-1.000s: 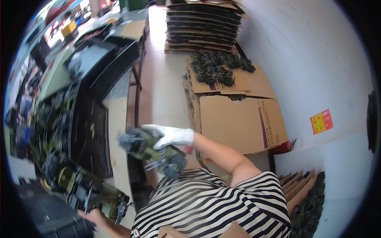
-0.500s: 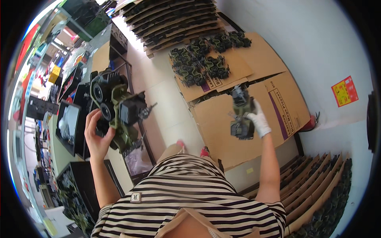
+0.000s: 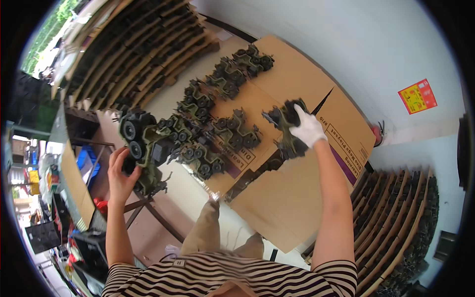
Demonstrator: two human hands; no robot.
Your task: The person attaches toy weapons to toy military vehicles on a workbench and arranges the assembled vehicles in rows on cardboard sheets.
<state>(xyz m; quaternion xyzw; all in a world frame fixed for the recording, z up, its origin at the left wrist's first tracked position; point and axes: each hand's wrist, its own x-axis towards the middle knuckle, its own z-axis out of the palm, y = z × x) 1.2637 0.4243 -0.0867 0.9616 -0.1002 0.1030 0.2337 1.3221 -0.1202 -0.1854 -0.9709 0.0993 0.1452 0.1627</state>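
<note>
My left hand (image 3: 120, 174), bare, grips a green toy truck with big black wheels (image 3: 143, 146) and holds it up beside the box. My right hand (image 3: 308, 129), in a white glove, is closed on a second green toy truck (image 3: 287, 127) over the flaps of a large cardboard box (image 3: 307, 193). Several more green toy trucks (image 3: 217, 119) lie in rows on the box's open flaps between my two hands.
Stacks of flat cardboard sheets with dark parts (image 3: 133, 54) lie at the upper left, and more stacks (image 3: 401, 222) stand at the right. A white wall with a red and yellow sticker (image 3: 418, 96) is behind the box. My knees (image 3: 208, 232) and striped shirt are below.
The view has swung toward the box. My right hand has carried its truck out over the box flaps. My left hand still holds up its truck at the left.
</note>
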